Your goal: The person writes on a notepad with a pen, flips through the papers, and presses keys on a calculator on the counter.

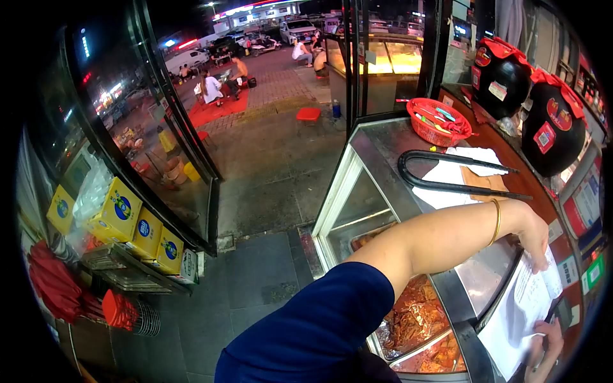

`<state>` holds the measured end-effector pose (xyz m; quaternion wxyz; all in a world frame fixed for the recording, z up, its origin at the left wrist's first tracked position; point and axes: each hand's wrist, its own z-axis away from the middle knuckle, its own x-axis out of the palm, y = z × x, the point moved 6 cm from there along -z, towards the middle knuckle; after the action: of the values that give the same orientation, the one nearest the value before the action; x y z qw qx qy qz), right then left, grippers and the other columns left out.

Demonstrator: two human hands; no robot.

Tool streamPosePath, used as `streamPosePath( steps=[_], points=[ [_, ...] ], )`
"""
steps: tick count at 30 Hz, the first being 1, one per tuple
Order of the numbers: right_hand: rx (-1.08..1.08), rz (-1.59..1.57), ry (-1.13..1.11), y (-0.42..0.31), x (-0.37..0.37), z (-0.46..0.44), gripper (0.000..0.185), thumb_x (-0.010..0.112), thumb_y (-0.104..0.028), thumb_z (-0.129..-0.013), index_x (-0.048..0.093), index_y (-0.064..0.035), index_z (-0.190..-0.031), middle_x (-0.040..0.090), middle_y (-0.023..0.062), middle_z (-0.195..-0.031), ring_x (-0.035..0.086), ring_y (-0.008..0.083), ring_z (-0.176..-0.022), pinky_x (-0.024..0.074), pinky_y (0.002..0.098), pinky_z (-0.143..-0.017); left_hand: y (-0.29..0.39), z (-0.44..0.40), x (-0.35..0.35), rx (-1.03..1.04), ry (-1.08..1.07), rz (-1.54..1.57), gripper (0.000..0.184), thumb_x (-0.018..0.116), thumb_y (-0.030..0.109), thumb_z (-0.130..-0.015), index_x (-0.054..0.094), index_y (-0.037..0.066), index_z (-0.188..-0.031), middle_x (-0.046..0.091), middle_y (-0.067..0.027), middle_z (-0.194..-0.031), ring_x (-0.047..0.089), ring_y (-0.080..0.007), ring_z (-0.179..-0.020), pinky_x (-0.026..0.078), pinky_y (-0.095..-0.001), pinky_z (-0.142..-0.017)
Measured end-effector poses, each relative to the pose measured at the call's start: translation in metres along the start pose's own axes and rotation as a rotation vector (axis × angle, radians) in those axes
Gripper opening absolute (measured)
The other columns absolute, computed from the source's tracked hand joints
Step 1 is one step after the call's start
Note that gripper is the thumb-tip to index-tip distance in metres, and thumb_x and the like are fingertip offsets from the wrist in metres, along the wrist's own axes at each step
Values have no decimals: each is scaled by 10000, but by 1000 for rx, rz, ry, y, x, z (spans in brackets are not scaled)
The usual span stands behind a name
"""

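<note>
My left arm, in a dark blue sleeve with a gold bangle [495, 222] at the wrist, reaches across the metal counter. My left hand [534, 235] points down, its fingers closed on the upper part of some white paper sheets [520, 316] with writing on them. At the lower right, my right hand [546, 348] has its bent fingers around the lower right edge of the same sheets; it is partly cut off by the dark lens edge. A dark object beside that hand is too unclear to name. Below my left arm, trays of reddish food [415, 316] show inside the glass case.
On the counter lie a black U-shaped lock [408, 167], loose papers [440, 185] and a red basket [440, 124]. Two black jars [552, 131] stand behind. Yellow boxes [143, 233] are stacked by the glass door at left. People sit outside near a red stool [308, 115].
</note>
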<state>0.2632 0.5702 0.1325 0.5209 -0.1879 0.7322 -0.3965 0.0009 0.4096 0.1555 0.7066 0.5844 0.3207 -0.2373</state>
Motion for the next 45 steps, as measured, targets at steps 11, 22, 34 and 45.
streamPosePath(
  steps=[11, 22, 34, 45],
  points=[
    [-263, 107, 439, -6, -27, -24, 255, 572, -222, -994, 677, 11, -987, 624, 14, -833, 540, 99, -757, 430, 282, -680, 5, -4, -8, 301, 118, 87, 351, 746, 346, -871, 747, 8, -964, 720, -44, -888, 641, -137, -841, 498, -287, -773],
    [-335, -122, 441, -48, -39, -16, 220, 657, -204, -965, 651, 4, -894, 671, 37, -827, 693, 126, -794, 517, 236, -729, 1, -14, -8, 247, 325, 504, 298, 697, 116, -936, 666, -37, -1189, 725, -132, -1105, 691, -159, -959, 554, -307, -873],
    [-355, 119, 351, -51, -33, -13, 152, 657, -151, -955, 658, 0, -941, 686, 54, -812, 654, 121, -777, 507, 253, -739, -7, -23, -7, 150, 368, 576, 288, 651, 89, -963, 636, -62, -1208, 712, -153, -1124, 700, -182, -982, 575, -327, -878],
    [-341, 44, 433, -37, -51, -20, 305, 541, -214, -1047, 659, -6, -1237, 686, 59, -967, 625, 130, -966, 488, 262, -838, -15, -21, -7, 68, 245, 681, 340, 671, 170, -953, 637, -13, -1237, 720, -142, -1130, 724, -197, -986, 601, -343, -863]
  ],
)
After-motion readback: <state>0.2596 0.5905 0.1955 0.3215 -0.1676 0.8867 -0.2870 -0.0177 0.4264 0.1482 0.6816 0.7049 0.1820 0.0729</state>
